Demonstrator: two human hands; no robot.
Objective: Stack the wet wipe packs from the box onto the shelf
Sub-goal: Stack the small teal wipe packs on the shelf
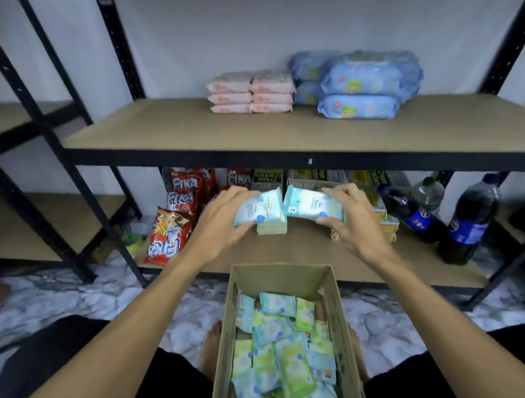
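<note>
My left hand (224, 218) grips a pale blue wet wipe pack (260, 209), and my right hand (349, 216) grips a second one (312, 204). Both packs hang side by side, nearly touching, in front of the lower shelf and just under the edge of the upper shelf (193, 132). Below my arms stands an open cardboard box (276, 277) with several blue and green wipe packs (284, 350) lying loose in it. On the upper shelf sit stacked pink packs (250, 93) and larger blue packs (367, 85).
The lower shelf holds red snack bags (170, 231), cracker boxes (268, 177) and dark soda bottles (470, 218). A black shelf post (51, 140) slants down on the left. The floor is marbled, and my bare feet flank the box.
</note>
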